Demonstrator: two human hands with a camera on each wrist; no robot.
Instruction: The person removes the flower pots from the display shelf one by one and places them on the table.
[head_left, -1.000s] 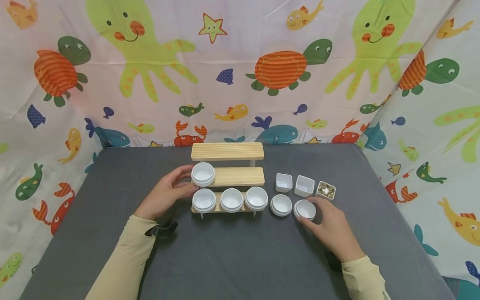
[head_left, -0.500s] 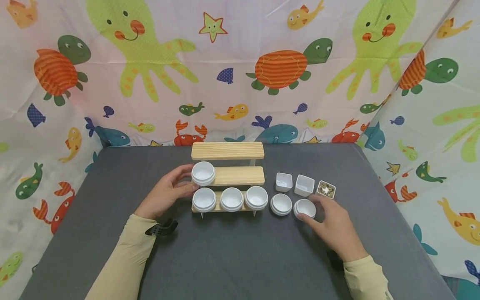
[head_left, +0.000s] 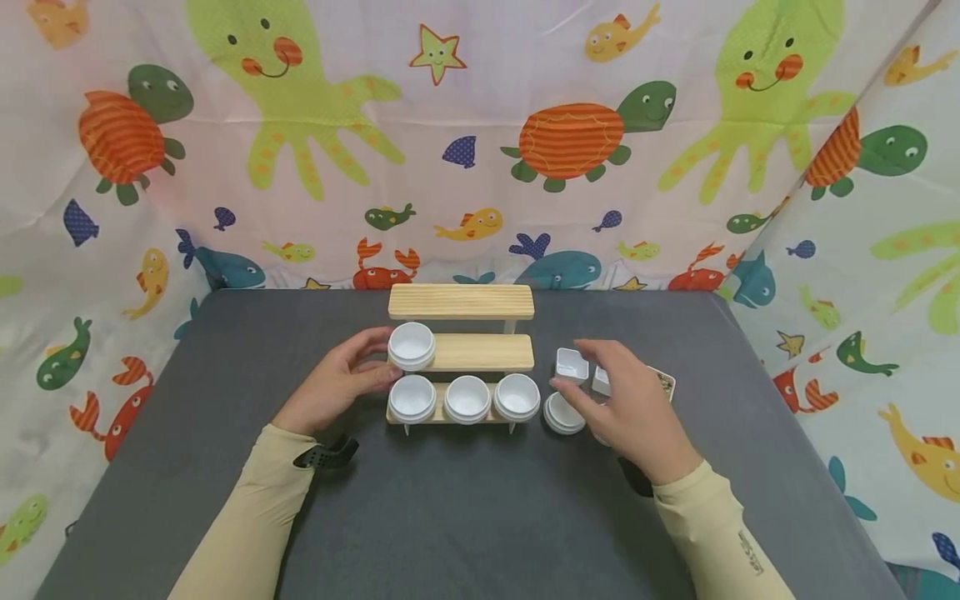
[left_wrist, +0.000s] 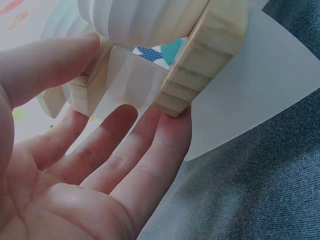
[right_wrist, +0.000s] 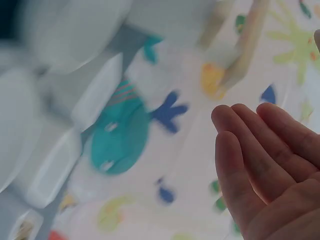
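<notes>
A three-tier wooden display rack [head_left: 483, 352] with clear side supports stands mid-table. My left hand [head_left: 330, 387] holds its left end. In the left wrist view the thumb and fingertips [left_wrist: 175, 105] lie against the ends of the wooden shelves [left_wrist: 192, 65]. One white round cup [head_left: 412, 343] sits at the left of the middle shelf; three more line the lowest shelf. My right hand [head_left: 630, 408] hovers over the loose cups, fingers extended and holding nothing. Its thumb and index finger are either side of a small square white cup [head_left: 572, 365], in the head view.
Right of the rack stands a round white cup [head_left: 563, 414]. A second square cup [head_left: 601, 381] and a dish of small bits [head_left: 666, 383] are partly behind my right hand. The top shelf [head_left: 461, 302] holds nothing. A printed sea-animal cloth [head_left: 480, 167] hangs behind the table.
My right hand has left the round cup it was touching and moved left and away from me, over the square cups. My left hand keeps its place at the rack.
</notes>
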